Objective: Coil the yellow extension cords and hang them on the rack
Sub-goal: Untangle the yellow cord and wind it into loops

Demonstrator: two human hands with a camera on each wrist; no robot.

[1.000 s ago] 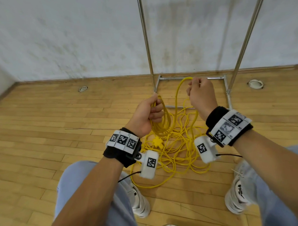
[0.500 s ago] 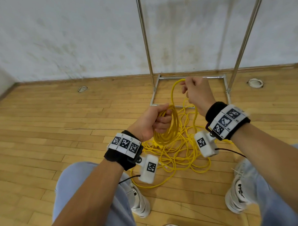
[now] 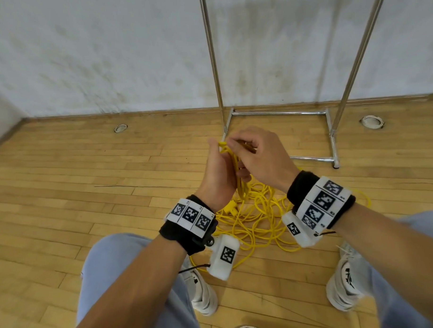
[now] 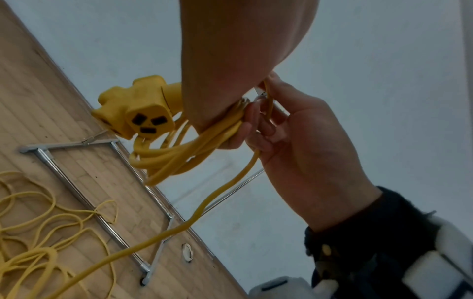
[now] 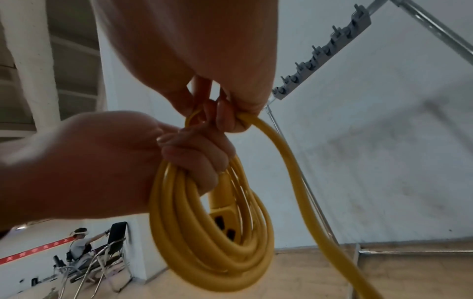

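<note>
Coiled cord (image 5: 210, 232) held below left hand (image 3: 218, 175); right hand (image 3: 261, 160) touching alongside. Loose cord (image 3: 257, 221) spread on floor (image 3: 62, 183) beneath both hands. Rack (image 3: 334, 133) stood beyond them.

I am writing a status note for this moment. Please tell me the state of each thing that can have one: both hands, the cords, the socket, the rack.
Left hand: grips the coil.
Right hand: pinches the loose strand at the coil's top.
Coil: several loops, hanging from the left hand.
Socket head: dangles at the coil, nothing plugged in.
Loose cord: tangled on the floor.
Rack: standing; no cord shows on its hook bar.
</note>
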